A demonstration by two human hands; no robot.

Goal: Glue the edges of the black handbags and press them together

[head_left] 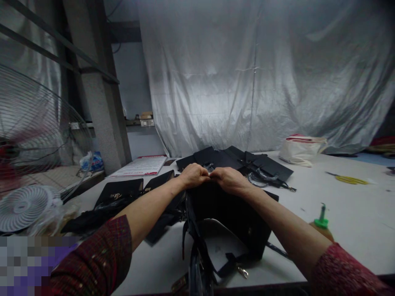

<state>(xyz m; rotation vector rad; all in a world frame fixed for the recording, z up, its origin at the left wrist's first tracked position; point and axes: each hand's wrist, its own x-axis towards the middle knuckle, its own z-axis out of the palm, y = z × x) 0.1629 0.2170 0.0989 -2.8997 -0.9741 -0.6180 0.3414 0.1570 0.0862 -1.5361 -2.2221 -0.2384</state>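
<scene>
My left hand point(194, 176) and right hand point(228, 180) are closed in a pinch on the upper edge of a black bag point(236, 211), fingertips near each other. The bag is at the near middle of the table point(352, 209). A green-topped bottle point(321, 224) and yellow scissors point(351, 179) are to the right.

Head-worn view, forward and down

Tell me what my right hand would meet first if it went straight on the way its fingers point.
Most likely your left hand: your right hand points almost straight at it along the top edge of the black piece. Whether they already touch is unclear.
</scene>
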